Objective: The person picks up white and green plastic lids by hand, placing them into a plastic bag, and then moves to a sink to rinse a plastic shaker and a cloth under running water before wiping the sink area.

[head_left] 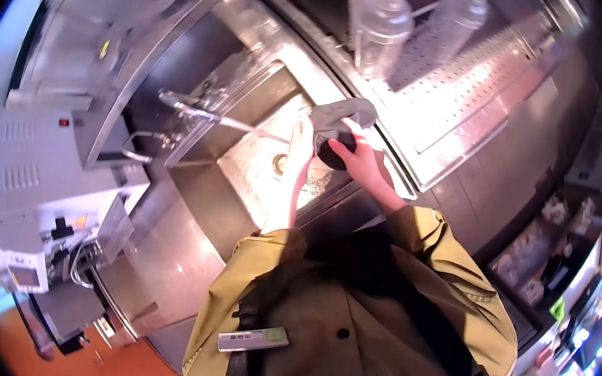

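Over the sink (244, 171), both my hands are close together around a dark, round object (332, 154) and a grey cloth (344, 113). My right hand (361, 163) grips the dark object, its thumb lying across the near side. My left hand (302, 148) presses against the left side, where the cloth bunches up; part of its fingers is hidden. The exact kind of the dark object cannot be made out. From the left, a metal faucet (192, 109) reaches over the basin, and a stream of water runs toward my left hand.
Clear plastic containers (383, 31) stand on a perforated metal drain tray (457, 102) beyond the sink. To the left is a large white machine (62, 155) with a small screen. A shelf with several items (548, 243) stands at right.
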`<state>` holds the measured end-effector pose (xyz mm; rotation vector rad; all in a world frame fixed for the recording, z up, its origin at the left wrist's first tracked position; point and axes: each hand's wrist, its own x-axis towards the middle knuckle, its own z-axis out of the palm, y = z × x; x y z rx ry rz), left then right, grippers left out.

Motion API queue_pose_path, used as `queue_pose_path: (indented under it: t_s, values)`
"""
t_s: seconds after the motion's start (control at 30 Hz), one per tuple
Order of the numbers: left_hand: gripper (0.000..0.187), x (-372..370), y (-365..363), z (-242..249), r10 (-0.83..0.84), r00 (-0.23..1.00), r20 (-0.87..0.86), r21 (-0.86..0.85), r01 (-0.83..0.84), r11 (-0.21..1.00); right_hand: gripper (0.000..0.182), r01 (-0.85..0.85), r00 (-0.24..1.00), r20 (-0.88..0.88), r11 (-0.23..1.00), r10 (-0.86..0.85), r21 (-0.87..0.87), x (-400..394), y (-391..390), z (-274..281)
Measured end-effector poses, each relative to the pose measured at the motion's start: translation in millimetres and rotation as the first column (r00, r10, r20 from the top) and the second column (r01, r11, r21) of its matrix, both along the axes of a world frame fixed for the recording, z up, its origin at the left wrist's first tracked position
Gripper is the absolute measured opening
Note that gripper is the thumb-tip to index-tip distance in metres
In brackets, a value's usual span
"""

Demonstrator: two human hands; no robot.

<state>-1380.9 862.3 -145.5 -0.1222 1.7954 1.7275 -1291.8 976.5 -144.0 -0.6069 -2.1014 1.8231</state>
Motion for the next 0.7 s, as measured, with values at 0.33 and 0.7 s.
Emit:
queue_pose_path:
  t_s: [0.33,0.7]
  values:
    - [0.037,-58,-125,-128,0.138,0.990,-0.004,-0.176,-0.137,0.975,0.029,-0.427,0.798,0.474,0.904,0.372,0.010,-143,-56,-68]
    - [0.037,-61,-115,-100,-0.327,0.871,-0.367,-0.488,0.119,0.865,0.026,-0.740,0.451,0.347,0.562,0.822,-0.369,-171,-51,-31]
